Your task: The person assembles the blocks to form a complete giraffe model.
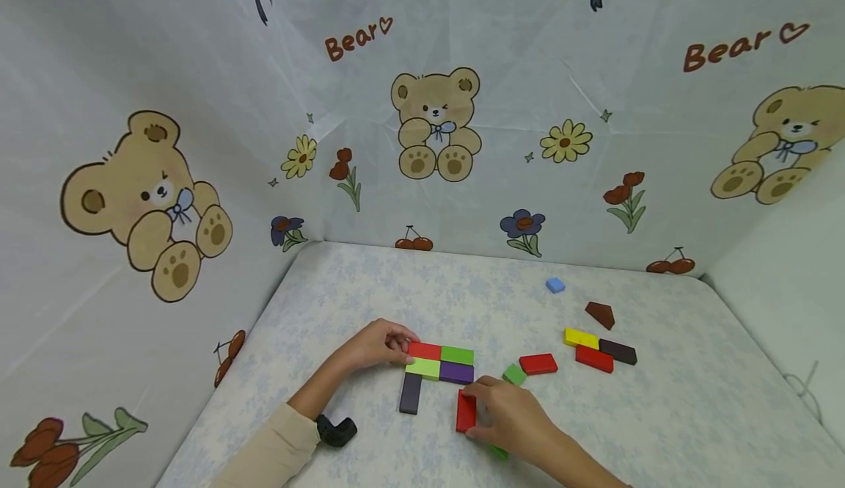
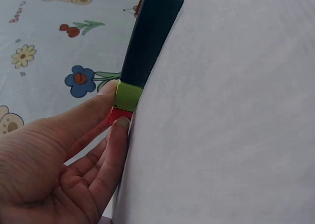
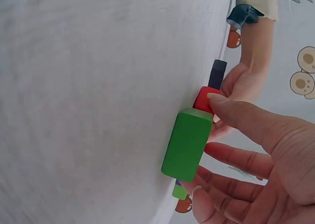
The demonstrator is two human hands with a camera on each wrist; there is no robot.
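Red block (image 1: 466, 411) lies at five o'clock from the four-block group (image 1: 444, 368), pinched by the right hand (image 1: 511, 414); the left hand (image 1: 378, 343) grips the group's nine-o'clock end. Gentle, level pressure would probably keep edges straight.

Smooth red block (image 1: 466, 412), creased matt backdrop (image 1: 505, 29), cloth sleeve (image 1: 273, 445)

Gap between, dark block (image 1: 410, 393) left, red block (image 1: 466, 412)

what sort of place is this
Probably an indoor play or craft corner, though the wider room is out of view: a pale patterned tabletop, a bear-printed sheet behind and to the left, and coloured blocks laid out.
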